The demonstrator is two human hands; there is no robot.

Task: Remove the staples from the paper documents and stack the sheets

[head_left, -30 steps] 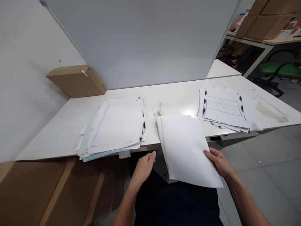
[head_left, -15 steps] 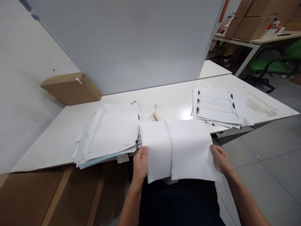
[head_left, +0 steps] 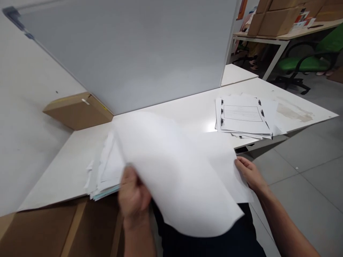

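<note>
My left hand (head_left: pixel 134 194), somewhat blurred, pinches the left edge of a white paper sheet (head_left: pixel 171 171) that bends and sweeps in front of me. Under its right part shows more white paper (head_left: pixel 223 159), whose right edge my right hand (head_left: pixel 249 173) grips between thumb and fingers. Behind the left hand, a thick pile of papers (head_left: pixel 107 167) with a light blue sheet low in it is partly covered by the raised sheet. To the right on the white table lies a stack of printed sheets (head_left: pixel 242 114) with a framed box and black marks along the sides.
A whiteboard (head_left: pixel 150 53) stands along the back of the table (head_left: pixel 61 175). One cardboard box (head_left: pixel 77 110) leans by the wall, and larger cartons (head_left: pixel 40 228) sit below left. A green chair (head_left: pixel 305 64) and another desk with boxes (head_left: pixel 278 21) are at the far right.
My left hand has taken the left edge of the paper and drawn a sheet leftward and up, apart from the paper in my right hand. The right hand keeps its hold.
</note>
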